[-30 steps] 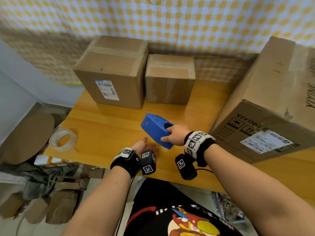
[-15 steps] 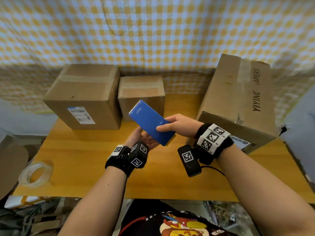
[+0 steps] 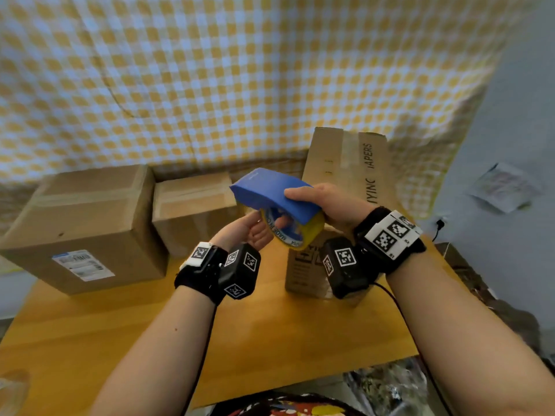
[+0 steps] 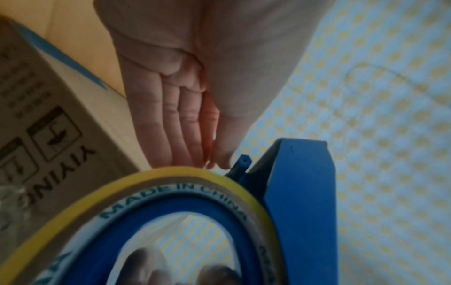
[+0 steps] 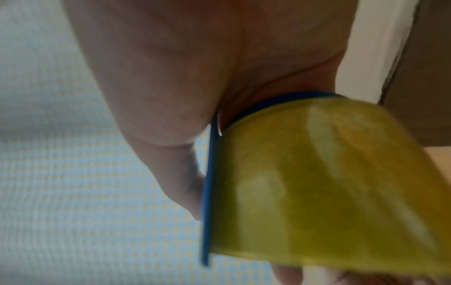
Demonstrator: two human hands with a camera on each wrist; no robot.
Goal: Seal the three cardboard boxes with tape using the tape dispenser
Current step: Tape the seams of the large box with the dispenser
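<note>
My right hand [image 3: 327, 205] grips the blue tape dispenser [image 3: 270, 190] above the table, thumb on top and fingers through the yellow tape roll [image 3: 303, 235]. My left hand [image 3: 249, 232] reaches in from the left; the left wrist view shows its fingers [image 4: 175, 119] straight, with their tips touching the roll's rim [image 4: 171, 173] beside the blue dispenser body [image 4: 300, 183]. The right wrist view is filled by the roll [image 5: 329, 173]. Three cardboard boxes stand behind: a large box [image 3: 90, 223] on the left, a small box [image 3: 192, 205] in the middle and a tall printed box [image 3: 345, 163] on the right.
The boxes stand on a wooden table [image 3: 270, 331] against a yellow checked cloth [image 3: 240, 85]. A clear tape roll [image 3: 12, 385] lies at the table's near left corner. A black cable [image 3: 399, 310] runs from my right wrist. Clutter lies on the floor to the right.
My right hand has lifted the dispenser off the table and turned it so that the roll shows. My left hand rose to the roll. My view tilted upward.
</note>
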